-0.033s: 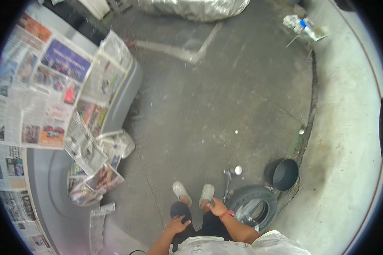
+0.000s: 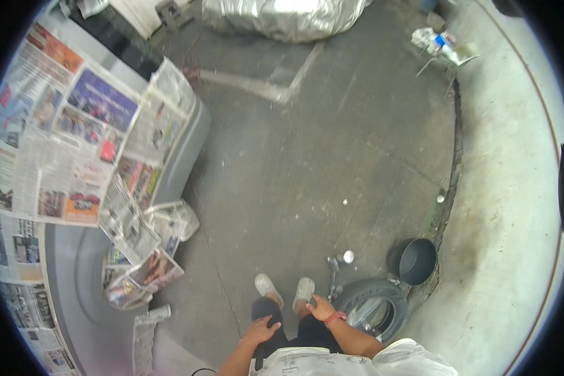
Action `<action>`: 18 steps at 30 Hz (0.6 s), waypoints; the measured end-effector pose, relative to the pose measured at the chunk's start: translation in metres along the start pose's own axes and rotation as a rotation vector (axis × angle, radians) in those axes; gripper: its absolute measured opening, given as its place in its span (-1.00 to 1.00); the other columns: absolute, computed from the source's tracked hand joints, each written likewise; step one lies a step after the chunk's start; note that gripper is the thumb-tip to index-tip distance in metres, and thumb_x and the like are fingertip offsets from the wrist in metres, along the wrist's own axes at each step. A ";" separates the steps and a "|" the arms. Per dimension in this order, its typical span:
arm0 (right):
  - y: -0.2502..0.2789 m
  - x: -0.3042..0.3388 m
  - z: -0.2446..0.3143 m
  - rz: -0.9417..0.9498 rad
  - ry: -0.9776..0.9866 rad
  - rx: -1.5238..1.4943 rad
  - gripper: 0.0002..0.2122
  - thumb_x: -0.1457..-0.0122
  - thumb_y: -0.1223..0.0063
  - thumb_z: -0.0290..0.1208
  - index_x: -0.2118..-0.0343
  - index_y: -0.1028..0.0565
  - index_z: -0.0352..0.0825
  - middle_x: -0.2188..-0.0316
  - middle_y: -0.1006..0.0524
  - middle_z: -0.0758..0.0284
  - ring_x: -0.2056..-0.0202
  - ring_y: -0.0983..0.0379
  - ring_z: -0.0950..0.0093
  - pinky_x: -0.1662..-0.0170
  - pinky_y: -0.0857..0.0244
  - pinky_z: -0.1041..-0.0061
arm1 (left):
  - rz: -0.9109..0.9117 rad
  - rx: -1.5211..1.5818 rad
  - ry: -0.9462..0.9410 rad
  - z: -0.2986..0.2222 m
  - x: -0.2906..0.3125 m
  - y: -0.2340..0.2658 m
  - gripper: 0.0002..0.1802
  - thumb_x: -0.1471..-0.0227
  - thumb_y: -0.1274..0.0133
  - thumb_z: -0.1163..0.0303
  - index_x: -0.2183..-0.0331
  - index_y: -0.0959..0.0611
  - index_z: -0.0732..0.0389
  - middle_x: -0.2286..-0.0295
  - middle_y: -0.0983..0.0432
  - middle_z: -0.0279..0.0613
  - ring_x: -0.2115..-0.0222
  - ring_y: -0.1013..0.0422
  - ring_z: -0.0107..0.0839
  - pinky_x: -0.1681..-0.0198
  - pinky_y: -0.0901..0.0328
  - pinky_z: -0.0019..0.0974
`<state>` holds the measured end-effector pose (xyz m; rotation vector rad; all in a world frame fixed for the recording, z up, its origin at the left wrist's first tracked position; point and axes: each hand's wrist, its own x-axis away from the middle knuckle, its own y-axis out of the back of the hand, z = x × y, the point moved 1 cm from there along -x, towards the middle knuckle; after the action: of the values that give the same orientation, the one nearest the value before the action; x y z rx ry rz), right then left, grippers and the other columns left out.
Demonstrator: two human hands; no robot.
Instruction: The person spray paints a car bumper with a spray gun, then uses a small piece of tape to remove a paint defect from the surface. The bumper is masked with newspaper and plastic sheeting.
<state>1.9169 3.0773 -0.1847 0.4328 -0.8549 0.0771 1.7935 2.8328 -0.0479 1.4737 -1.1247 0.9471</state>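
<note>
My left hand (image 2: pixel 261 330) lies on my dark-trousered left thigh, fingers apart. Beside my right knee, my right hand (image 2: pixel 320 309) is closed; a small dark bit shows at its fingertips, too small to name. A red band (image 2: pixel 335 318) circles my right wrist. Past my hands are my pale clogs (image 2: pixel 304 290) on the grey floor. Nearest to my right hand lies a tyre (image 2: pixel 357 293) with clear plastic in its middle. Over to my left, newspaper sheets (image 2: pixel 69 169) cover much of a grey car body (image 2: pixel 185 147), and part of its grey surface is bare.
A dark bucket (image 2: pixel 397 258) stands between the tyre and the pale wall (image 2: pixel 501 188). A metal tool with a white round end (image 2: pixel 348 256) rests near the tyre. Far right, a small stand (image 2: pixel 446 49) holds papers. A silver-covered bulk (image 2: pixel 282 19) sits at the far end.
The view has shifted slightly, so the far things sit a little lower. My hands stay in the same places.
</note>
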 end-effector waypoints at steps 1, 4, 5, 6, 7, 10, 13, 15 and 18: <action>0.028 -0.008 0.014 -0.047 -0.011 0.025 -0.35 -0.28 -0.10 -0.01 -0.31 -0.37 -0.37 -0.22 -0.43 -0.13 -0.28 -0.33 -0.04 -0.35 -0.19 0.11 | -0.039 0.098 -0.045 -0.021 0.001 0.037 -0.08 -0.22 0.06 -0.37 -0.36 -0.37 0.06 -0.34 -0.22 0.14 -0.38 -0.12 0.06 -0.43 -0.04 -0.02; 0.113 -0.010 0.034 -0.144 -0.076 0.086 -0.40 -0.29 -0.11 -0.03 -0.27 -0.42 -0.34 -0.19 -0.47 -0.10 -0.24 -0.38 -0.02 -0.32 -0.23 0.09 | -0.277 0.217 -0.281 -0.090 0.021 0.129 -0.21 -0.29 0.04 -0.24 -0.33 -0.41 0.08 -0.29 -0.35 0.03 -0.33 -0.23 0.01 -0.40 -0.11 -0.05; 0.145 -0.016 0.032 -0.169 -0.098 0.106 -0.42 -0.29 -0.11 -0.04 -0.24 -0.44 -0.36 -0.18 -0.49 -0.08 -0.23 -0.40 -0.01 -0.30 -0.25 0.08 | -0.345 0.272 -0.344 -0.111 0.029 0.151 -0.27 -0.30 0.00 -0.16 -0.30 -0.45 0.09 -0.26 -0.38 0.05 -0.30 -0.28 0.02 -0.36 -0.16 -0.04; 0.177 -0.024 0.027 -0.178 -0.135 0.151 -0.40 -0.28 -0.11 -0.01 -0.25 -0.44 -0.34 -0.14 -0.52 -0.08 -0.21 -0.42 -0.02 -0.27 -0.29 0.09 | -0.414 0.323 -0.402 -0.132 0.037 0.174 -0.34 -0.32 -0.04 -0.08 -0.28 -0.49 0.11 -0.24 -0.41 0.08 -0.27 -0.33 0.02 -0.33 -0.22 -0.03; 0.206 -0.034 0.025 -0.175 -0.174 0.193 -0.38 -0.27 -0.11 0.02 -0.26 -0.44 -0.33 -0.10 -0.55 -0.07 -0.18 -0.45 -0.04 -0.23 -0.33 0.10 | -0.463 0.426 -0.489 -0.147 0.043 0.199 -0.38 -0.30 -0.10 0.01 -0.25 -0.51 0.13 -0.21 -0.44 0.06 -0.24 -0.37 -0.02 -0.29 -0.27 -0.07; 0.282 -0.069 0.021 -0.287 -0.296 0.277 -0.42 -0.26 -0.13 0.00 -0.21 -0.48 -0.32 -0.09 -0.56 -0.07 -0.16 -0.48 -0.01 -0.21 -0.35 0.09 | -0.681 0.683 -0.744 -0.204 0.079 0.287 -0.46 -0.22 -0.24 0.28 -0.19 -0.57 0.17 -0.08 -0.56 0.00 -0.05 -0.53 -0.20 -0.12 -0.41 -0.18; 0.346 -0.076 0.038 -0.318 -0.359 0.311 -0.42 -0.24 -0.17 -0.02 -0.21 -0.48 -0.32 -0.06 -0.58 -0.08 -0.14 -0.50 0.01 -0.21 -0.36 0.12 | -0.952 0.553 -1.088 -0.277 0.151 0.395 -0.52 -0.18 -0.24 0.38 -0.13 -0.61 0.20 0.11 -0.62 -0.10 0.15 -0.54 -0.32 0.06 -0.44 -0.23; 0.361 -0.074 0.052 -0.443 -0.311 0.219 -0.46 -0.25 -0.16 -0.07 -0.20 -0.49 -0.30 0.02 -0.63 -0.03 -0.07 -0.55 0.02 -0.17 -0.40 0.13 | -1.156 0.436 -1.360 -0.315 0.194 0.455 -0.56 -0.07 -0.30 0.47 -0.03 -0.68 0.16 0.22 -0.64 -0.17 0.31 -0.55 -0.35 0.24 -0.45 -0.27; 0.382 -0.078 0.072 -0.442 -0.284 0.178 -0.46 -0.25 -0.16 -0.11 -0.23 -0.48 -0.28 0.06 -0.65 -0.01 -0.04 -0.58 0.03 -0.15 -0.41 0.15 | -1.261 0.234 -1.758 -0.370 0.259 0.534 -0.70 0.12 -0.40 0.47 0.25 -0.74 0.10 0.34 -0.63 -0.32 0.42 -0.54 -0.38 0.41 -0.40 -0.34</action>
<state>1.7236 3.4043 -0.0716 0.8042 -1.0163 -0.3256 1.3411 3.1233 0.3994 2.6030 -0.6937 -1.4360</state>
